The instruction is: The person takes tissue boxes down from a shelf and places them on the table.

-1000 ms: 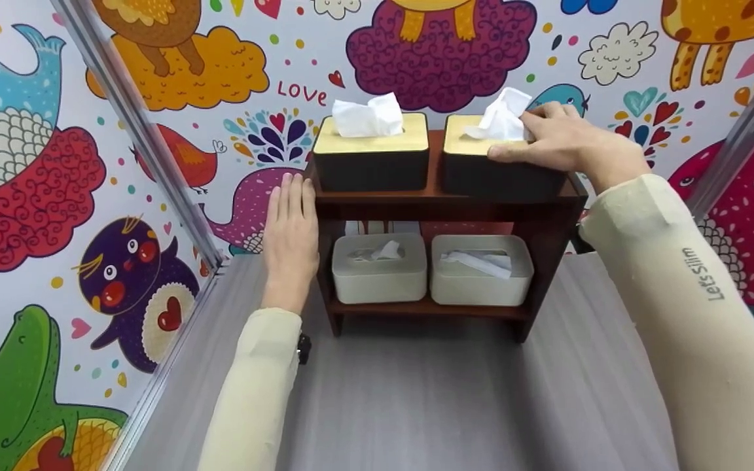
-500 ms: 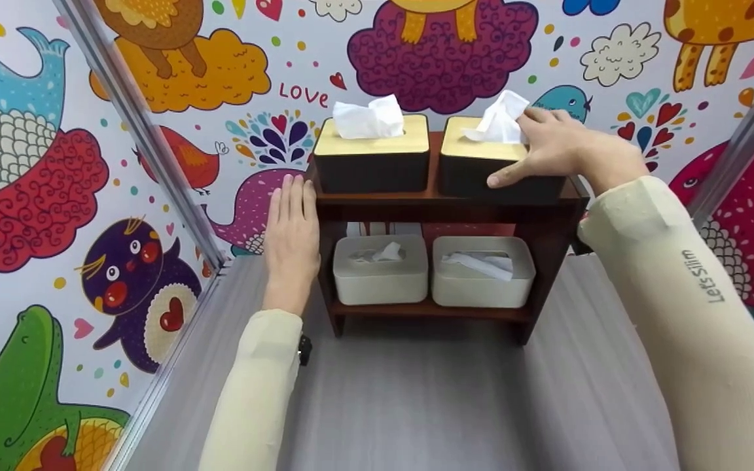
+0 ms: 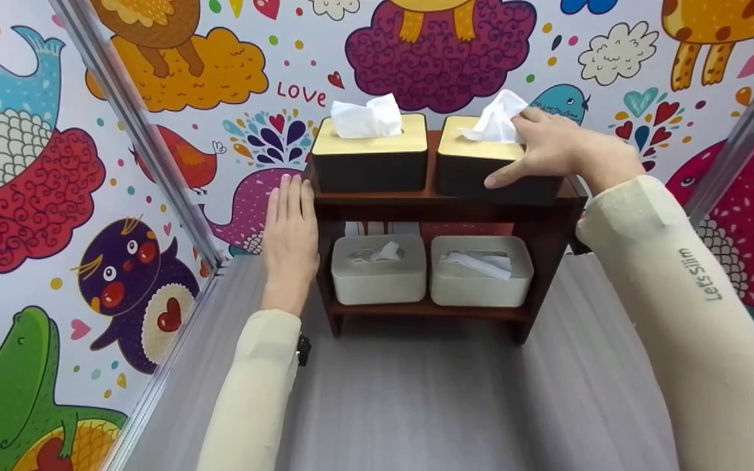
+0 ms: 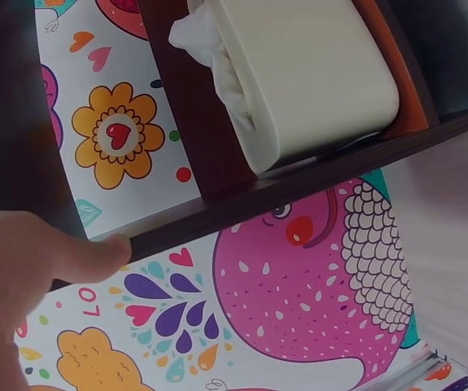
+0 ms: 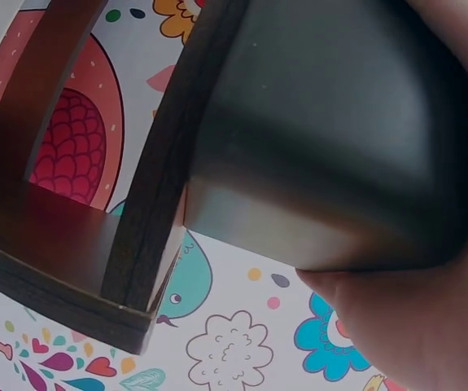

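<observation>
A dark brown two-tier shelf [image 3: 416, 206] stands on the grey surface. My right hand [image 3: 557, 144] grips the right tissue box [image 3: 459, 171], black with a pale wooden lid, from above, its thumb on the front face and its fingers over the far right side. White tissue [image 3: 498, 118] sticks up from that lid. In the right wrist view the black box [image 5: 331, 122] sits in the hand, over the shelf's corner. My left hand [image 3: 290, 242] lies with straight fingers along the shelf's left side; in the left wrist view its thumb [image 4: 95, 257] touches the shelf edge.
A matching black tissue box [image 3: 370, 171] stands at the left of the top tier. Two cream tissue boxes, a left one [image 3: 379, 284] and a right one [image 3: 482, 288], sit on the lower tier. Cartoon-printed walls [image 3: 311, 39] rise behind and left, with a metal post [image 3: 135, 131] at the corner.
My right thumb has slid from the lid's front edge down to the box's front face. The right black box has shifted slightly left and nearer. My left hand stays against the shelf.
</observation>
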Available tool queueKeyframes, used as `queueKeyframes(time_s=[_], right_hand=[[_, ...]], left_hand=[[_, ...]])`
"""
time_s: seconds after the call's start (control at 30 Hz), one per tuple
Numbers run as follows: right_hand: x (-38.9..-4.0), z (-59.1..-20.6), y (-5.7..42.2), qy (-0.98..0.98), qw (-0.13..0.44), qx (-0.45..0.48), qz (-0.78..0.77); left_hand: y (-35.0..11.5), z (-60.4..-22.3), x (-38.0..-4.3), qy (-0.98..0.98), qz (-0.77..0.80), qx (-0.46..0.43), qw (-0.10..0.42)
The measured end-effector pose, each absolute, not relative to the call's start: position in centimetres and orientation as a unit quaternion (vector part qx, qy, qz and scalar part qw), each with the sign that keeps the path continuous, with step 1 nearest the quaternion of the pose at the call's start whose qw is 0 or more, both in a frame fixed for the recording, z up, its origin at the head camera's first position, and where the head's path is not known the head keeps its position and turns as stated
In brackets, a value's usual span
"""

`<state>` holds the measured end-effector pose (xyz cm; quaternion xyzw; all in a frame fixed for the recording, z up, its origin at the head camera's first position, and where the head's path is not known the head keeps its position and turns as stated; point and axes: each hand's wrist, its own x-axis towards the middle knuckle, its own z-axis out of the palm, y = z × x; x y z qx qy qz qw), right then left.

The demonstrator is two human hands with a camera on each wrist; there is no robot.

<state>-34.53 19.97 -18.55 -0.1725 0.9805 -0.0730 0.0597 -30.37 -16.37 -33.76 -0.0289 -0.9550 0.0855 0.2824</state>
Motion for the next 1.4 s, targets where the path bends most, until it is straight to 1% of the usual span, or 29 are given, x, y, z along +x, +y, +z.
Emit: queueKeyframes(time_s=[0.2,0.37,0.57,0.73,0.9,1.13,1.4], right_hand=[[-34.6,-18.8,20.1,0.978,0.045,-0.186,-0.078],[-34.2,-18.9,20.2,0.976,0.033,-0.184,-0.109],[-33.4,-19.2,20.6,0.973,-0.004,-0.202,-0.116],[-32.3,-19.6,21.0,0.969,-0.039,-0.220,-0.102],[-31.1,-19.8,21.2,0.965,-0.059,-0.238,-0.095],[-29.1,-19.9,21.3,0.956,-0.083,-0.263,-0.097],[-26.6,-20.7,21.1,0.944,-0.115,-0.297,-0.091]], left_hand=[[-16.3,-33.8,-30.4,-0.955,0.079,-0.030,0.285],[-16.3,-33.7,-30.4,-0.957,0.078,-0.025,0.277],[-16.3,-33.6,-30.4,-0.959,0.072,-0.023,0.272],[-16.3,-33.5,-30.4,-0.958,0.074,-0.026,0.275],[-16.4,-33.6,-30.4,-0.958,0.078,-0.026,0.274],[-16.4,-33.7,-30.4,-0.951,0.077,-0.031,0.296],[-16.4,-33.7,-30.4,-0.955,0.080,-0.029,0.285]])
